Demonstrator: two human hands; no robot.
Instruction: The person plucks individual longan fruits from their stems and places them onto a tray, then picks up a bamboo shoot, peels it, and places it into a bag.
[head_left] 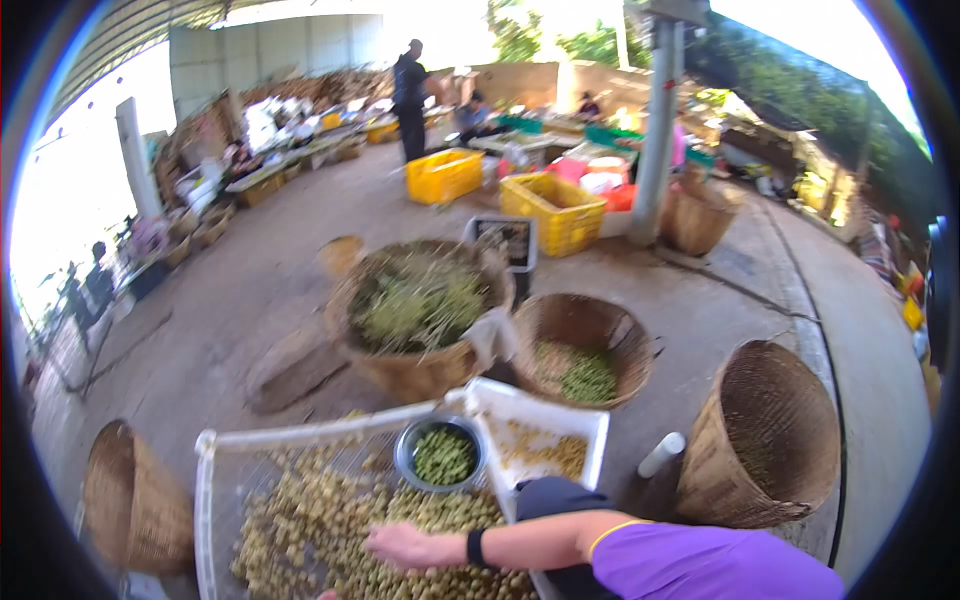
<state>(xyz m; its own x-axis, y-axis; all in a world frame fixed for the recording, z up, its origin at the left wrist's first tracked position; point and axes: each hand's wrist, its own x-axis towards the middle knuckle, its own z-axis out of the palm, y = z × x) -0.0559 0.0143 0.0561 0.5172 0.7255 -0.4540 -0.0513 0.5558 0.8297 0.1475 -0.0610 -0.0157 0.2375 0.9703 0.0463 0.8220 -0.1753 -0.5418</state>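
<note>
My right hand (400,546) is low over a mesh-bottomed tray with a white frame (320,429). Its fingers look bunched together among small, round, pale yellow-green pods or fruits (300,520); anything in them is hidden. Of my left hand (328,595), just a sliver shows at the bottom edge, its fingers out of sight. A metal bowl (404,468) of greener pieces (444,456) sits at the tray's far right corner. Beside it, a white bin (597,425) contains loose yellowish-brown pieces (560,455).
Ahead stand a wicker basket (400,372) heaped with green stalks (420,305) and another basket (625,345) with green pieces. More baskets (790,420) flank me. A white cylinder (661,455) stands right. Yellow crates (570,235), a post (660,130) and people (410,100) are farther back.
</note>
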